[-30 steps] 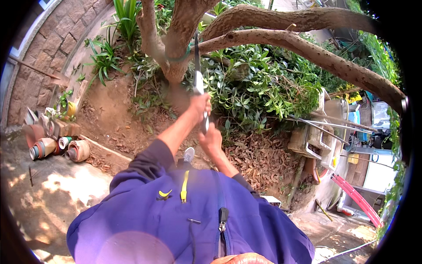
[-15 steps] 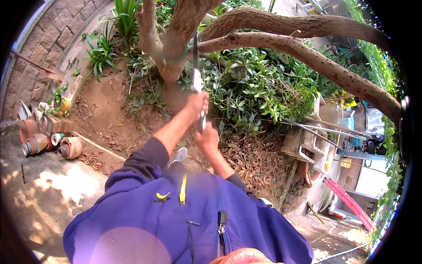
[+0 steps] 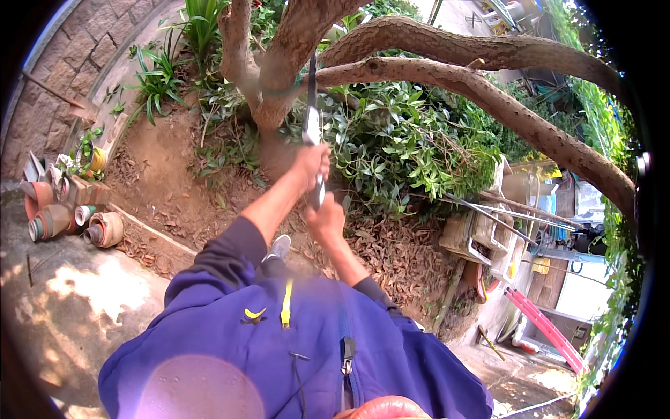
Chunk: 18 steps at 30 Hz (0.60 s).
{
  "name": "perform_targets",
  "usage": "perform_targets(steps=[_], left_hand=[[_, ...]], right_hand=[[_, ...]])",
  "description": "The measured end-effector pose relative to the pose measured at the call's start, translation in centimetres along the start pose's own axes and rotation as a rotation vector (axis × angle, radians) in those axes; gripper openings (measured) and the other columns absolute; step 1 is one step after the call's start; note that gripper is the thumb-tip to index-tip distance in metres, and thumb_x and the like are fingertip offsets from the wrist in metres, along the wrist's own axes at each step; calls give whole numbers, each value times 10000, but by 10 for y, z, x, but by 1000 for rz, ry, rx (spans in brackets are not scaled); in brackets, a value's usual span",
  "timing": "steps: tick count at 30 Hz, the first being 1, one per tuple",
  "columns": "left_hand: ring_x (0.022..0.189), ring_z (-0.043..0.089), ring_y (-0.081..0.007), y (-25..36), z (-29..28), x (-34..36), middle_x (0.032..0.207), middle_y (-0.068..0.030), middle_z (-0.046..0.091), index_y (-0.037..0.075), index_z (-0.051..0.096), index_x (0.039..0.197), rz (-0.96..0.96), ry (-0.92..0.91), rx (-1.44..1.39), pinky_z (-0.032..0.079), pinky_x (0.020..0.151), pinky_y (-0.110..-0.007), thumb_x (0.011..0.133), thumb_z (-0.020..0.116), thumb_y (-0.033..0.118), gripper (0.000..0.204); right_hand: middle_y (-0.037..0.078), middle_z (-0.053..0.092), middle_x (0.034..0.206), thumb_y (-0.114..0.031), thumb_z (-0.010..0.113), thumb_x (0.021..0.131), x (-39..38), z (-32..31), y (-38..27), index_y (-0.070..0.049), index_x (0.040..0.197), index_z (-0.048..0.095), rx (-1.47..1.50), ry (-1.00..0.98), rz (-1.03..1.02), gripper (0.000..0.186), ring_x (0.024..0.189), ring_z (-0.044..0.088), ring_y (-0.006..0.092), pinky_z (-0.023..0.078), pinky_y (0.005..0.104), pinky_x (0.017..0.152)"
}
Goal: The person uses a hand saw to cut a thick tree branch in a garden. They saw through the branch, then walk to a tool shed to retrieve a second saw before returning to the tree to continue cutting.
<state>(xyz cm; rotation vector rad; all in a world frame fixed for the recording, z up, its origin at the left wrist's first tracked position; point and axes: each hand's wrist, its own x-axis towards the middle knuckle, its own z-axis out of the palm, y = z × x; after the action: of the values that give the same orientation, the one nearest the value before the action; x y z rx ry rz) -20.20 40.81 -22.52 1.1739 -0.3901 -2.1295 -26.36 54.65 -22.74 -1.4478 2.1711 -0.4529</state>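
My left hand [image 3: 310,164] is closed around the white-and-silver handle of a long tool [image 3: 311,124]. My right hand [image 3: 324,216] grips the lower end of the same handle, just below the left. The tool's dark narrow blade points away from me to the fork of a tree [image 3: 272,98], beside a green tie round the wood; whether it touches the bark I cannot tell. Two thick branches [image 3: 492,101] arch from the trunk to the right, over leafy shrubs [image 3: 412,146].
Stacked flower pots [image 3: 59,216] stand on concrete at left, near a stone wall [image 3: 52,77]. At right are stone troughs [image 3: 474,237], several long poles [image 3: 516,213] and pink lengths of material [image 3: 544,328]. Bare soil [image 3: 157,150] with dry leaves surrounds the trunk.
The view has shifted slightly, with the branches lower in the picture and the side objects further left. Both hands keep their grip on the tool and sit a little further left in view.
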Motion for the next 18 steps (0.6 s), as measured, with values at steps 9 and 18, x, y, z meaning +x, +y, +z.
perform_targets(steps=[9, 18], left_hand=[[414, 367, -88, 5, -7, 9, 551, 55, 404, 118, 501, 776, -58, -50, -86, 347, 418, -286, 882, 562, 168, 132], [378, 386, -91, -64, -13, -37, 522, 43, 413, 110, 508, 763, -63, 10, -73, 377, 382, -298, 873, 577, 175, 145]], right_hand=[[266, 661, 808, -239, 706, 776, 4, -7, -11, 14, 954, 512, -51, -26, 21, 365, 800, 661, 450, 520, 532, 725], [254, 650, 762, -210, 688, 755, -59, 21, 47, -20, 909, 486, 4, -26, 18, 317, 738, 655, 449, 512, 532, 667]])
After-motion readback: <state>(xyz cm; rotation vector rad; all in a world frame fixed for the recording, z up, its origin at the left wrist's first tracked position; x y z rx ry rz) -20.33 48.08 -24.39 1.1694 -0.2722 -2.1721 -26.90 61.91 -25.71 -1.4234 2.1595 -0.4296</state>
